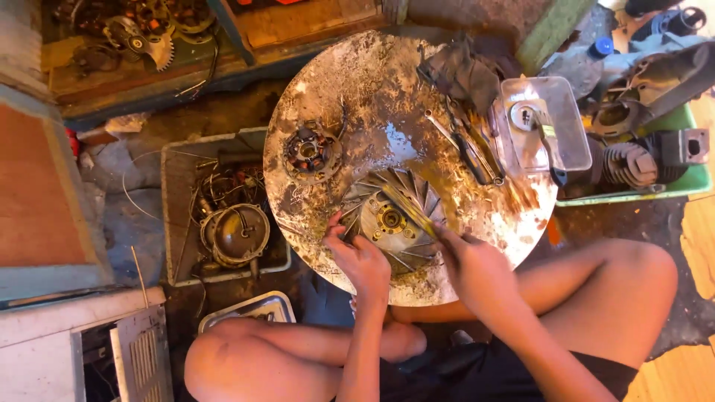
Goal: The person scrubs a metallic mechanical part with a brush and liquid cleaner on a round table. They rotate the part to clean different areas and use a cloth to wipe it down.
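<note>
Head view: finned flywheel [391, 219], metal, round, lying flat near front edge of round stained counter [372, 97], brass-coloured hub facing up. Left hand [361, 260] resting on flywheel's near-left rim, fingers [335, 223] curled and pressed onto fins, steadying it. Right hand [473, 268] at flywheel's right side, fingers closed around handle of brush [410, 212], bristle end lying across fins toward hub. Stator coil [311, 152] further left on counter, apart from flywheel. Wrenches [465, 145] and dark rag [458, 71] toward counter's far right, clear plastic container [544, 123] just beside them at the edge. Grey tray of wires and round cover [234, 227] on floor left of counter; green bin with engine cylinder [633, 164] on right. Bare knees either side below counter.

Risks, as judgement: flywheel close to counter edge, hard brush stroke toward body could slide it off onto legs; thin fins could nick left fingertips if flywheel spins under brush; loosened grit likely to scatter onto stator coil; brush could slip on greasy metal.
</note>
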